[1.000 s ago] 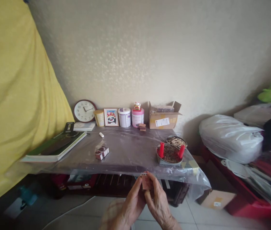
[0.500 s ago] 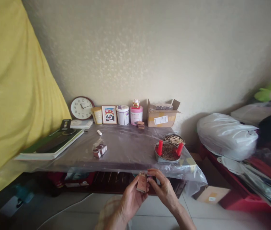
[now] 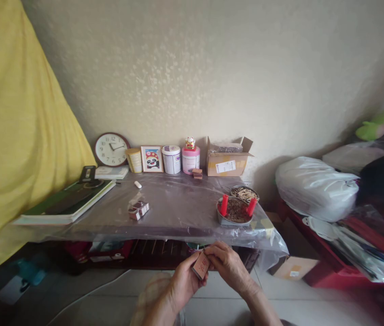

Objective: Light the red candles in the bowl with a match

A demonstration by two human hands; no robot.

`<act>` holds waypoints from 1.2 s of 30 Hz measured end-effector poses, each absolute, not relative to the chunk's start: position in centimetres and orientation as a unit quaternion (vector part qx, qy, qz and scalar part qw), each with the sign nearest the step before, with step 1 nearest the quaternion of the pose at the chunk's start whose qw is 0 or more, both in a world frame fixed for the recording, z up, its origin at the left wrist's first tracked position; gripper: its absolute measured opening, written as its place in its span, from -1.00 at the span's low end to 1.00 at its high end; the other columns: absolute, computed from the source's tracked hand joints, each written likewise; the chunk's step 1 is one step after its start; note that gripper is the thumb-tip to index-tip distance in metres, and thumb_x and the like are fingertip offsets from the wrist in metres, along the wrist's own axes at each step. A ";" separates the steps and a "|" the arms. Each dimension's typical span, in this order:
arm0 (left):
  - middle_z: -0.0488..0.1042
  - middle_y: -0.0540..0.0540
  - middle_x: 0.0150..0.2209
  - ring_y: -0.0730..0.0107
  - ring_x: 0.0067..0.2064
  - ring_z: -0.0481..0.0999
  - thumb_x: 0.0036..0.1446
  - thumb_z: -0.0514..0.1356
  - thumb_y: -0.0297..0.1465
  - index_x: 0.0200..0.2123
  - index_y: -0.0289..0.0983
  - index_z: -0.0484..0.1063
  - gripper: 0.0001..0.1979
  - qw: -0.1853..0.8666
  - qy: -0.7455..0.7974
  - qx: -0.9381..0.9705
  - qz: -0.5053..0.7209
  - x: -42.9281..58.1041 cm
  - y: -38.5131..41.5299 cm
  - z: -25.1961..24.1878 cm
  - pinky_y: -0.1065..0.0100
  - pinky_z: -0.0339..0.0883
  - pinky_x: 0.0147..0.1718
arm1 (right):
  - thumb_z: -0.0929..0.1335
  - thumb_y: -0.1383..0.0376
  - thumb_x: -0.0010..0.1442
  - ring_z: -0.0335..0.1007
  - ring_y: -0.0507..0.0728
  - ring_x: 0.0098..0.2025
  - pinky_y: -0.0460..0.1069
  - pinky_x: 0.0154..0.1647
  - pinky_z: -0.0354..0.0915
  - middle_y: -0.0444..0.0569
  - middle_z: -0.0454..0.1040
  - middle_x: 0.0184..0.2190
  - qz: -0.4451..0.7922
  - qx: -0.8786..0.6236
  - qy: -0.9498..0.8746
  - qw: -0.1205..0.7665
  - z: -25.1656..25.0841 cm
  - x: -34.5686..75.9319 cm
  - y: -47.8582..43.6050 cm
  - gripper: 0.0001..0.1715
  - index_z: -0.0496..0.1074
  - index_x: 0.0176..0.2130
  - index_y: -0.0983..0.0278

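Note:
A small reddish-brown matchbox (image 3: 200,266) is gripped between the thumb and fingers of my left hand (image 3: 184,281), in front of the table's near edge. Closed in a pinch, my right hand (image 3: 228,263) meets the upper right end of the box. Whatever lies between its fingertips is hidden. Beyond my hands, two red candles (image 3: 224,205) stand in a round tin (image 3: 234,222) of dark, crumbly material. Just behind it is a round dish of matchsticks (image 3: 244,194).
Plastic sheeting covers the table (image 3: 175,203) and hangs over its front. On it lie a wrapped stack of small boxes (image 3: 139,210), a white object (image 3: 138,184) and a large green book (image 3: 66,201). A clock (image 3: 111,149), canisters (image 3: 171,160) and a cardboard box (image 3: 228,164) line the wall.
My right fingers have come in over the upper end of the matchbox, where match ends showed before. The box has tilted to the right. The whole view has shifted slightly.

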State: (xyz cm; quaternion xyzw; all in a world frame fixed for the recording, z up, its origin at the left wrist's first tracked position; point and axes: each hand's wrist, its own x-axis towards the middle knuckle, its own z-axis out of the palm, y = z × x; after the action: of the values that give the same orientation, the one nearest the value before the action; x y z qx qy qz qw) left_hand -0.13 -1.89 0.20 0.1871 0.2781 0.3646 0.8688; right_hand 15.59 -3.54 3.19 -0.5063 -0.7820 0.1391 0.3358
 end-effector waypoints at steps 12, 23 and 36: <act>0.47 -0.18 -0.49 0.51 -0.61 0.32 0.15 0.03 -0.26 -0.28 -0.41 0.39 -0.69 0.872 0.297 0.230 0.314 -0.5 -2.0 0.2 0.49 0.01 -0.63 | 0.30 0.46 0.17 0.31 0.03 -0.32 -0.11 -0.29 0.20 -0.12 0.37 -0.39 0.149 -0.495 -0.800 0.303 4.0 16.1 -4.4 -0.89 0.33 -0.38 0.28; 0.47 -0.17 -0.48 0.48 -0.59 0.32 0.10 0.05 -0.25 -0.23 -0.36 0.34 -0.71 0.872 0.300 0.239 0.303 -0.6 -1.8 -0.3 0.46 -0.01 -0.60 | 0.30 0.47 0.18 0.32 0.03 -0.28 -0.12 -0.24 0.20 -0.09 0.38 -0.35 0.190 -0.485 -0.798 0.304 3.9 16.1 -4.2 -0.89 0.38 -0.34 0.29; 0.45 -0.15 -0.50 0.48 -0.60 0.32 0.11 0.03 -0.26 -0.23 -0.34 0.31 -0.73 0.865 0.313 0.244 0.306 -0.6 -1.8 -0.2 0.45 -0.04 -0.61 | 0.29 0.48 0.17 0.27 0.01 -0.33 -0.13 -0.30 0.15 -0.09 0.34 -0.38 0.182 -0.486 -0.802 0.298 3.7 16.2 -4.2 -0.90 0.32 -0.37 0.32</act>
State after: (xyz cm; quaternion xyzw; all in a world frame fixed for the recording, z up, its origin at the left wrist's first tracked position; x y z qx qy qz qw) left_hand -0.60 -1.85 -0.21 0.2441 0.3132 0.3061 0.8652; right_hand 16.23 -4.19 3.70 -0.4857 -0.8016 0.1816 0.2975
